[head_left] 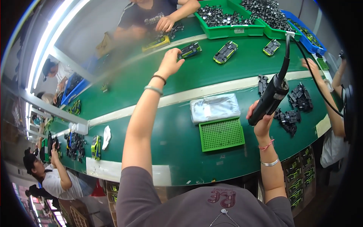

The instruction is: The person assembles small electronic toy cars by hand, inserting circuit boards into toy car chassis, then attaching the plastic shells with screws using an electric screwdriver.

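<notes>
My left hand (171, 63) reaches across to the far side of the green bench. Its fingers close on the near left end of a toy car (191, 50) with a black underside and yellow-green edges. In my right hand (261, 123) is a black electric screwdriver (271, 96), held tilted with its cord running up from the top. Its tip is not visible. Two more toy cars, one in the middle (225, 52) and one farther right (271, 47), lie underside up along the far strip. Black plastic chassis parts (300, 97) are piled right of the screwdriver.
A green perforated tray (222, 135) and a silvery plastic packet (215, 108) lie before me. Green bins (230, 32) of small black parts and a blue bin (307, 36) stand at the back. A co-worker's hand (165, 24) works opposite; others sit left and right.
</notes>
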Available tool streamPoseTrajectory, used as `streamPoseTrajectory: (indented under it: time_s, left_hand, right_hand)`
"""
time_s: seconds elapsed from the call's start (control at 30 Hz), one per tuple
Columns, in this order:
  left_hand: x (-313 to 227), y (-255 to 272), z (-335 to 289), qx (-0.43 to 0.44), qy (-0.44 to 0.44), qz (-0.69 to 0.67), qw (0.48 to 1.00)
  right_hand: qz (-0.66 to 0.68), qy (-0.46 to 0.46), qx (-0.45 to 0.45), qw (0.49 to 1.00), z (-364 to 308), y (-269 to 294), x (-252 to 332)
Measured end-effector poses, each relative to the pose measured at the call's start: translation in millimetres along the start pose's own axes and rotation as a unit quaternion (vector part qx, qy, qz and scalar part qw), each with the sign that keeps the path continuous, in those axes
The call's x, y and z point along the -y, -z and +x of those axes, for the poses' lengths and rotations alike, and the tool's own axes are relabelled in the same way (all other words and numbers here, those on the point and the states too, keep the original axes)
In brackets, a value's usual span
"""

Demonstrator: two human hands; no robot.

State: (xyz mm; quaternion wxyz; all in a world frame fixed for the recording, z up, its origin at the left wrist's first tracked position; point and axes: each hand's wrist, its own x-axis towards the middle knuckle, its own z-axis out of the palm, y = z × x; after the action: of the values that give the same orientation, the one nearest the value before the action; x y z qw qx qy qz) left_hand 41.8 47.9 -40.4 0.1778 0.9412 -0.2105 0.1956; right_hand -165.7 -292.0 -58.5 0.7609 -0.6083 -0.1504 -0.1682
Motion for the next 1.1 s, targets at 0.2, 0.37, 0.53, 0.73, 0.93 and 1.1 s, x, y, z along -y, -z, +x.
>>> streamPoseTrajectory:
  time_s: [0.2,0.37,0.53,0.73,0.93,1.1]
  left_hand:
    - [9.8,-54.7,49.0,0.052,0.106,0.016,0.993]
    - [2.8,-54.9,36.2,0.019,0.076,0.096,0.992]
    - [-47.9,-8.5,-3.6,-0.027,-0.051,-0.057,0.997]
    - [-143.6,34.1,-84.8,0.037,-0.049,-0.183,0.981]
    - [-174.4,32.9,-124.7,0.104,-0.044,-0.179,0.977]
    - [-173.5,26.1,-126.9,0.087,-0.075,-0.181,0.977]
  right_hand:
    - [-0.006,0.010,-0.021,1.000,-1.1,1.5,-2.2]
    - [0.007,0.003,-0.006,1.000,0.7,4.9,-4.9]
    - [0.008,0.013,-0.008,1.000,4.4,2.0,-5.5]
    - [0.001,0.021,0.002,1.000,6.4,6.5,-6.1]
    - [0.003,-0.006,0.030,1.000,3.3,7.9,-5.7]
    - [0.008,-0.036,0.002,0.999,1.3,8.0,-3.9]
